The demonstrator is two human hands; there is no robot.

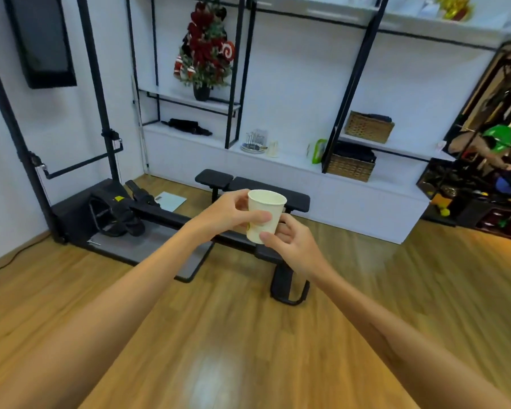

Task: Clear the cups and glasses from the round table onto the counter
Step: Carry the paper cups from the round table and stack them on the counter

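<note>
A white paper cup (266,211) is held upright in the air in front of me, above the wooden floor. My left hand (230,212) grips its left side, thumb across the front and fingers behind the rim. My right hand (289,243) holds its lower right side, with the thumb pressed near the base. The low white counter (292,169) runs along the far wall. On it stand a small rack of glasses (254,141) and a pale cup (273,148). The round table is out of view.
A black weight bench (295,199) and a rowing-style machine (136,214) lie on the floor between me and the counter. Black-framed shelves hold wicker baskets (368,126), a green packet (317,150) and a decorated small tree (207,48). A cluttered dark rack (478,178) stands at right.
</note>
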